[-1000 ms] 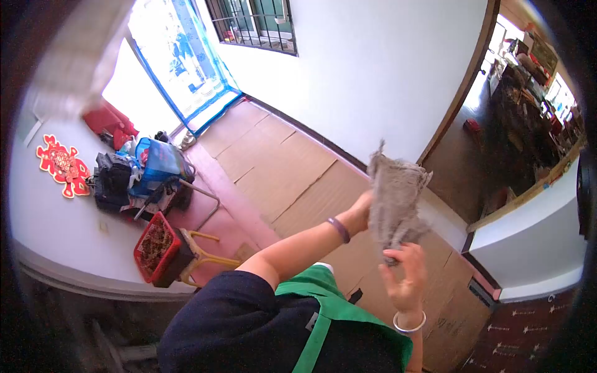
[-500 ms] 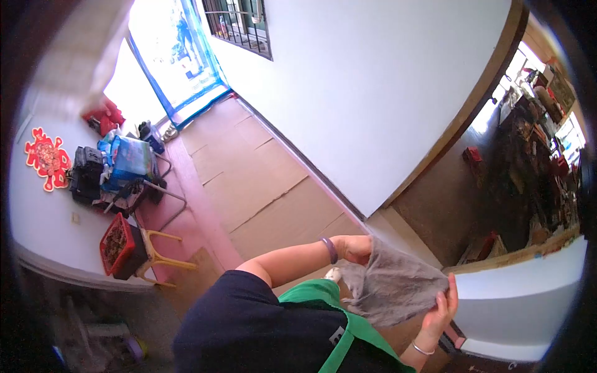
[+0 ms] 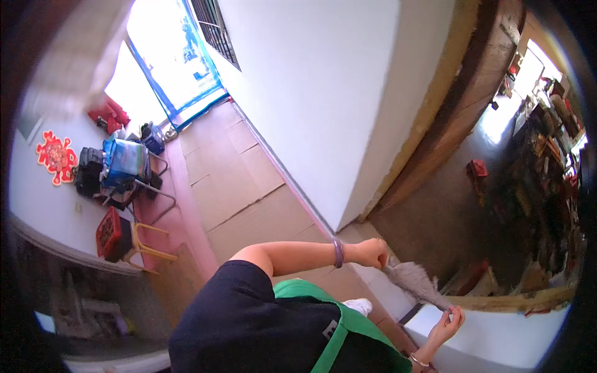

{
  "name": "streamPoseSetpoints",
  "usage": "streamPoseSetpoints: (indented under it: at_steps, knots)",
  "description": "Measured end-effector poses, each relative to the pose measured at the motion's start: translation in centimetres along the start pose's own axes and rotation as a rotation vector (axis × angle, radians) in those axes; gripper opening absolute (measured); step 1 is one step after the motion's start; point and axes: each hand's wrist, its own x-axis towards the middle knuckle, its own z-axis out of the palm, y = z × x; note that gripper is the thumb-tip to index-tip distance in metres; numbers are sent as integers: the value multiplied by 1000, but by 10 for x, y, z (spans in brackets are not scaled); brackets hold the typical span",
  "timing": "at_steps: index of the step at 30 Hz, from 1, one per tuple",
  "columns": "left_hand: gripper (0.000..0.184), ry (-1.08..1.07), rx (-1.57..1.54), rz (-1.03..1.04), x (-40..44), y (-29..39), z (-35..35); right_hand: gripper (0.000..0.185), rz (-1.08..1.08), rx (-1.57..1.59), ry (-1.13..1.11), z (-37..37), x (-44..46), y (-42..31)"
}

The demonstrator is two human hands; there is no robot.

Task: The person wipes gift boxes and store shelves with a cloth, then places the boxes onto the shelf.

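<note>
A grey cloth (image 3: 413, 280) is pulled taut between my two hands and bunched into a narrow strip. At its upper left end, my left hand (image 3: 372, 252), below a purple bangle, is closed around a corner of it. My right hand (image 3: 449, 324), with a silver bangle on the wrist, pinches the lower right end between thumb and fingers. The cloth hangs in the air before a doorway, apart from the floor and walls. I wear a green apron (image 3: 311, 291) over a dark short-sleeved top.
A white wall corner (image 3: 348, 205) stands beyond my left hand. Right of it, a wooden door frame (image 3: 429, 155) opens on a cluttered room. Cardboard sheets (image 3: 242, 180) cover the hallway floor. A stool (image 3: 146, 245) with a red-rimmed tub and bags (image 3: 121, 165) line the left wall.
The cloth, earlier spread wide between my hands, is now drawn into a narrow strip. Both hands moved slightly, the left to the right. My view has shifted toward the doorway.
</note>
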Motion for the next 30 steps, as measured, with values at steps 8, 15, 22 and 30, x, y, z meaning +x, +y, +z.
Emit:
streamPoseSetpoints:
  at_steps: [8,15,22,30]
  knots:
    - [13,962,-960,240,179,119,-43,13,-215,308,-131,-56,157,-49]
    - [57,250,-2006,0,249,128,6,24,-625,339,-1016,-26,216,-112]
    - [54,291,-1770,229,351,166,1,39,-735,62,-247,46,346,-87]
    - [47,-121,-2042,-1,487,126,-45,37,-467,-111,-213,145,519,-15]
